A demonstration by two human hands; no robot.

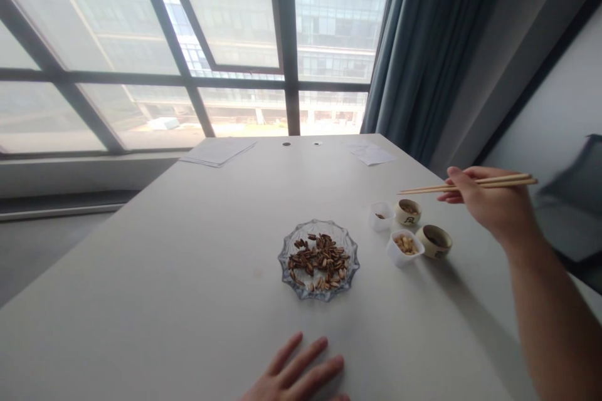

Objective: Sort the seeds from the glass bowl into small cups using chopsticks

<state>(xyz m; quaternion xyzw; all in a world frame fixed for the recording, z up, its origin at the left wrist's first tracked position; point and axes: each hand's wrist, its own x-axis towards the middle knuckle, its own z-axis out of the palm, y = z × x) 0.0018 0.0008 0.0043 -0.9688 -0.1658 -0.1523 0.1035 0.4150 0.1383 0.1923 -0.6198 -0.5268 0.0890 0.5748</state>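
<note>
My right hand (489,200) grips a pair of wooden chopsticks (433,188), held nearly level above the small containers, tips to the left. Below the tips, a clear plastic cup (380,224) has a dark seed in it, beside a cream ceramic cup (408,220) with something brownish inside. Nearer me, another plastic cup (405,260) holds pale nuts, and a second ceramic cup (439,253) looks dark within. A scalloped glass dish (289,282) carries many striped brown sunflower seeds (324,254). My left hand (296,373) lies on the table just before the dish, fingers spread.
The white table (164,288) runs to a large window. Papers (219,151) lie at its far left and a sheet (374,153) at the far right. Two small round discs sit at the far edge. A dark curtain (423,44) hangs at right.
</note>
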